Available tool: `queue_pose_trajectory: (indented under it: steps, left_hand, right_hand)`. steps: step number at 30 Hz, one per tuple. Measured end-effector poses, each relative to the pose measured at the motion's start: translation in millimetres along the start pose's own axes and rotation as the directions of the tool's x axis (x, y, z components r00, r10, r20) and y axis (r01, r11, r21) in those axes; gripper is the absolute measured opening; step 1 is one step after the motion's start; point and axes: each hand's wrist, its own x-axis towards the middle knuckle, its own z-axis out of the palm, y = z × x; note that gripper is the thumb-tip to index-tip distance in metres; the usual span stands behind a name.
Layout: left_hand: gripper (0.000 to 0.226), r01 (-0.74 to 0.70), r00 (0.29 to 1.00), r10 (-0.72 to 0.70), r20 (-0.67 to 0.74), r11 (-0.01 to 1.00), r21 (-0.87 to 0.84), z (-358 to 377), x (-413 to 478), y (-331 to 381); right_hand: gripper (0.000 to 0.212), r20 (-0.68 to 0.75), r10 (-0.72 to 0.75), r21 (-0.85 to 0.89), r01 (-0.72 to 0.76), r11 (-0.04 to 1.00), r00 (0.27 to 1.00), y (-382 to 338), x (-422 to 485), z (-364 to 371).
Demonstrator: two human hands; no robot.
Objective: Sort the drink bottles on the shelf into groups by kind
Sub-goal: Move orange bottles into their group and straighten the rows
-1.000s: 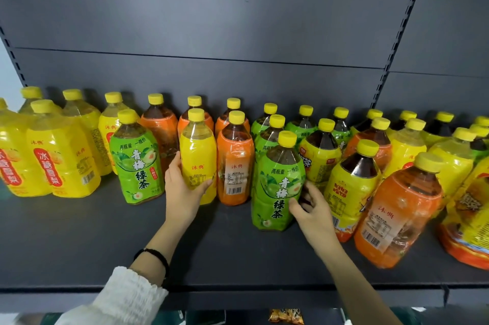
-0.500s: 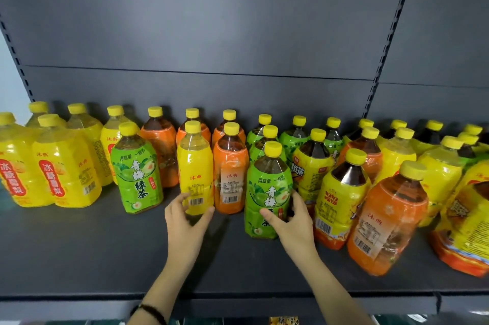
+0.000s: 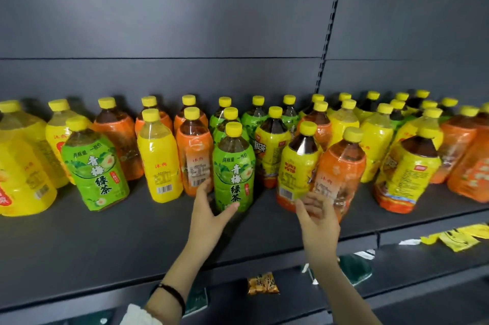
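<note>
Both hands have shifted right since 0.5 s ago. Left hand [image 3: 209, 215] has left the yellow plastic bottle w/ barcode label [image 3: 160, 163] & now sits at the base of the front green-label tea bottle [image 3: 234, 166], fingers spread wide, thumb touching its lower front, not closed round it. Right hand [image 3: 318, 221] has quit that green bottle for the orange-label plastic bottle [image 3: 341, 171] further right, fingers on its lower label; too blurred to tell if it grips. All bottles stand on the dark grey metal shelf [image 3: 105, 240], kinds mixed.
</note>
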Motion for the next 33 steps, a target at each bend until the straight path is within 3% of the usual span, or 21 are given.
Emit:
queue_pose_trajectory:
  steps: [2,4,8,9,11,14,18,20,21,23,25,26,28,31,33]
  left_hand:
    - [0.078,-0.003,0.998,0.002,-0.058,1.000,-0.019,11,2,0]
    - [0.074,-0.012,0.991,0.009,-0.135,1.000,-0.017,21,2,-2]
    - [0.066,-0.040,0.967,0.039,-0.252,0.999,0.001,33,5,0]
    - [0.065,-0.043,0.962,0.040,-0.271,0.999,-0.004,35,5,1]
    - [0.064,-0.037,0.952,0.033,-0.303,0.999,-0.007,39,6,1]
    - [0.066,0.016,0.933,-0.015,-0.359,1.000,0.000,46,4,1]
    - [0.061,0.068,0.846,-0.035,-0.531,0.997,0.042,68,-8,8]
    - [0.055,0.049,0.765,0.042,-0.643,0.991,0.123,89,-25,19]
    - [0.050,0.009,0.758,0.094,-0.645,0.988,0.154,101,-36,26]
    - [0.041,-0.095,0.863,0.137,-0.486,0.989,0.112,126,-53,38]
    - [0.042,-0.105,0.978,0.110,-0.177,0.994,0.034,145,-58,45]
    - [0.049,-0.089,0.995,0.090,-0.043,0.995,0.034,151,-58,47]
    - [0.069,-0.054,0.992,0.049,0.117,0.998,0.041,159,-53,46]
    - [0.090,0.015,0.966,-0.006,0.260,0.999,-0.030,162,-52,46]
    - [0.099,0.057,0.941,-0.019,0.338,0.993,-0.102,162,-52,47]
  right_hand:
    - [0.030,-0.108,-0.001,-0.025,-0.002,1.000,0.994,4,4,-22]
    - [0.051,-0.126,-0.016,-0.070,0.007,0.998,0.992,10,10,-36]
    - [0.087,-0.194,-0.225,-0.305,0.160,0.939,0.955,20,42,-53]
    - [0.093,-0.169,-0.230,-0.322,0.167,0.932,0.959,22,54,-60]
    - [0.105,0.005,-0.133,-0.192,0.131,0.973,0.991,21,79,-73]
    - [0.105,0.349,-0.001,-0.051,0.020,0.998,0.937,18,100,-90]
    - [0.091,0.448,0.012,0.008,-0.017,1.000,0.894,28,109,-104]
    - [0.092,0.502,0.026,0.025,-0.045,0.999,0.865,29,114,-111]
    - [0.092,0.533,0.034,0.032,-0.060,0.998,0.845,29,116,-114]
    - [0.089,0.603,0.057,0.033,-0.097,0.995,0.796,30,123,-122]
    - [0.090,0.684,0.079,0.025,-0.131,0.991,0.725,29,129,-127]
    - [0.094,0.723,0.087,0.013,-0.139,0.990,0.686,29,131,-128]
    - [0.102,0.795,0.107,-0.011,-0.161,0.987,0.597,28,132,-130]
    - [0.095,0.873,0.101,-0.024,-0.165,0.986,0.477,29,130,-131]
    - [0.089,0.887,0.120,-0.054,-0.157,0.986,0.446,30,129,-131]
